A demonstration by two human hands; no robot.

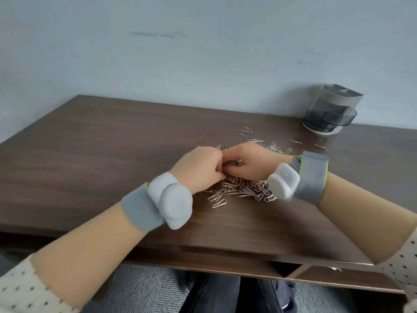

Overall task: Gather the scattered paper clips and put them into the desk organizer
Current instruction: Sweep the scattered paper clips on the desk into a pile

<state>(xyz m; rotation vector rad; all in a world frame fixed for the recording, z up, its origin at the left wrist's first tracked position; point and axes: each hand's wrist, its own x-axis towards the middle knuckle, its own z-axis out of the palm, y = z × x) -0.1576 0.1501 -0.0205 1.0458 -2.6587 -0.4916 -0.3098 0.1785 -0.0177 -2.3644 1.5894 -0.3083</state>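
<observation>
A heap of silver paper clips (241,190) lies on the dark wooden desk (108,154), with several loose ones (246,132) scattered beyond it. My left hand (198,166) and my right hand (250,162) meet over the heap, fingers curled together around a bunch of clips (234,163). The grey desk organizer (331,111) stands at the back right by the wall, well apart from both hands. Its inside is mostly hidden from here.
The wall runs right behind the desk. Single clips (320,146) lie toward the organizer. The desk's front edge is near my forearms, with a shelf (316,274) beneath it at the right and my legs below.
</observation>
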